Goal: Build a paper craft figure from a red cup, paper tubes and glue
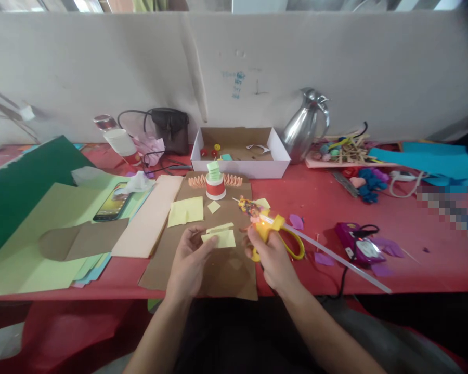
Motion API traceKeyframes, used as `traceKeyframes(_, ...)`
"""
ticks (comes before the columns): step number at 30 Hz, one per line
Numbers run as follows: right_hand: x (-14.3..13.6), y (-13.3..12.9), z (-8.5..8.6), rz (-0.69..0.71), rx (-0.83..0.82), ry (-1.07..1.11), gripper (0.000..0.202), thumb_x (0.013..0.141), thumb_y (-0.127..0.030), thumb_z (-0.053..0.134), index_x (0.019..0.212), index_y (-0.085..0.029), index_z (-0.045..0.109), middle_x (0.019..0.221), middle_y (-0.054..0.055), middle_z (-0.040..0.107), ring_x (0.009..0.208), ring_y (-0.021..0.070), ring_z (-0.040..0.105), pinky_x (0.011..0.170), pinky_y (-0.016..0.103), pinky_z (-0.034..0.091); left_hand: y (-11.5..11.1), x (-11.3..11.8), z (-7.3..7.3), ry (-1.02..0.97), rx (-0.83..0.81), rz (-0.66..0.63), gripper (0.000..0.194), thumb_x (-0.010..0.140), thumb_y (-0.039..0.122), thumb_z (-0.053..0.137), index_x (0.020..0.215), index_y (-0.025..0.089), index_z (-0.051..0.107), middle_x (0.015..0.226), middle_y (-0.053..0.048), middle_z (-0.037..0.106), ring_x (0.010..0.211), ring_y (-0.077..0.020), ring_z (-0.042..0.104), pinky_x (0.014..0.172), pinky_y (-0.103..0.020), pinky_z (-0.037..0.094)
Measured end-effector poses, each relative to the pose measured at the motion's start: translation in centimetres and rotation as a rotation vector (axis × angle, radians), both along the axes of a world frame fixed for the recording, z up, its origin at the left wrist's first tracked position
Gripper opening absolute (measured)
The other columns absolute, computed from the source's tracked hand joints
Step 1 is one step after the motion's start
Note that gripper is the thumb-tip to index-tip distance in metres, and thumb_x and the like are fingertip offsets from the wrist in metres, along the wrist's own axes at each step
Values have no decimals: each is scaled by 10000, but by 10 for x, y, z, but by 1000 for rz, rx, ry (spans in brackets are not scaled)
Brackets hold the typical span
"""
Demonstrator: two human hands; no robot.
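Pinched in my left hand (190, 257) are yellow paper pieces (224, 239), a narrow strip above a wider one. My right hand (271, 254) is wrapped round yellow-handled scissors (271, 222), whose blades are hidden behind a patterned item. Beyond my hands, a red and white cup (216, 187) carries folded green paper (213, 169), with pleated orange paper strips (233, 180) on both sides. A yellow sheet (186, 210) and a small yellow square (214, 206) lie on the brown cardboard (234, 275).
Behind the cup stand a white box (239, 167) and a metal jug (302, 127). Paper sheets (35, 244) and a phone (111, 201) lie left. At right are a purple device (359, 244), a long translucent stick (335, 258) and blue pompoms (370, 184).
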State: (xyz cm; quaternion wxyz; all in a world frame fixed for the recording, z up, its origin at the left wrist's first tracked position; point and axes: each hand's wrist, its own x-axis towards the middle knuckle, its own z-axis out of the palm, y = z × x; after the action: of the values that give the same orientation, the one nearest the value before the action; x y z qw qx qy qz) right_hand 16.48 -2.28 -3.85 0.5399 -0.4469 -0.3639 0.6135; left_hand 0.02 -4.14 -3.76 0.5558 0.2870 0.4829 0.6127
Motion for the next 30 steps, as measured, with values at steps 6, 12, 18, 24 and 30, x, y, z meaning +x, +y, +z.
traceKeyframes(6, 34, -24, 9, 287, 190, -356, 321, 904, -456, 617, 1101, -206, 655, 816, 27, 684, 549, 119, 548, 527, 272, 461, 3, -6, -8, 126, -42, 108, 467, 655, 280, 849, 1024, 197, 573, 853, 20, 646, 789, -109, 619, 739, -226, 462)
traceKeyframes(12, 33, -40, 11, 315, 353, -574, 281, 927, -357, 610, 1194, -272, 608, 1118, 58, 703, 1051, 257, 647, 905, 402, 506, 0, -4, -5, 178, 12, 135, 484, 648, 259, 845, 1043, 206, 571, 978, -21, 685, 900, -158, 671, 791, -263, 504)
traceKeyframes(18, 30, -31, 18, 373, 325, -613, 302, 964, -452, 522, 1136, -221, 616, 966, 59, 691, 877, 229, 654, 796, 357, 513, -4, -4, -1, 250, 45, 134, 504, 633, 254, 852, 1037, 210, 554, 963, -28, 684, 959, -178, 669, 837, -289, 518)
traceKeyframes(24, 31, -11, 31, 406, 256, -723, 425, 954, -580, 453, 929, -188, 617, 547, -33, 511, 511, 146, 500, 549, 284, 414, -3, -3, -2, 292, 54, 119, 505, 643, 231, 836, 1054, 213, 542, 962, -29, 690, 901, -165, 677, 781, -273, 523)
traceKeyframes(30, 33, 4, 54, 496, 252, -748, 440, 942, -594, 461, 720, -221, 530, 446, -64, 452, 424, 117, 462, 495, 264, 375, -3, -8, -4, 365, 95, 116, 454, 695, 223, 804, 1062, 211, 535, 992, -34, 691, 918, -160, 670, 840, -296, 514)
